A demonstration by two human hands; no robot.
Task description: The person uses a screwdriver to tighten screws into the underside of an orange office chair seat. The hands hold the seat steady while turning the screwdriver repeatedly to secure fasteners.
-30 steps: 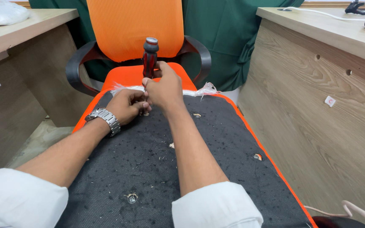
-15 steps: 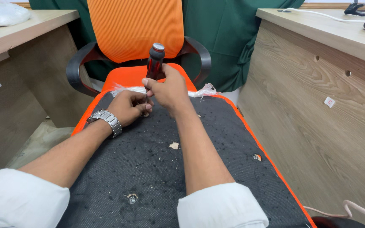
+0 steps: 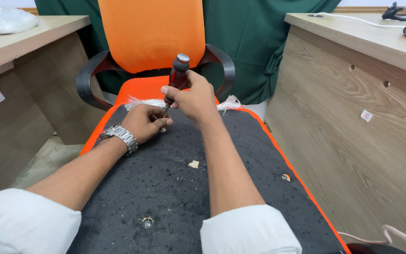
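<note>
Head view: your two hands work a screwdriver at the far edge of an upturned seat pad.

Your right hand (image 3: 194, 99) is closed around the dark red handle of the screwdriver (image 3: 176, 75), which stands nearly upright and leans a little to the right, its grey cap on top. Your left hand (image 3: 143, 121), with a metal wristwatch (image 3: 120, 136) on its wrist, rests on the black fabric panel (image 3: 175, 188) and its curled fingers pinch around the screwdriver's lower end; the tip itself is hidden, so you cannot tell what it meets. The panel has an orange border and lies across an orange mesh chair (image 3: 151, 33). A small wood chip (image 3: 193, 164) lies on the panel near your right forearm. Wooden desks flank you on both sides.
</note>
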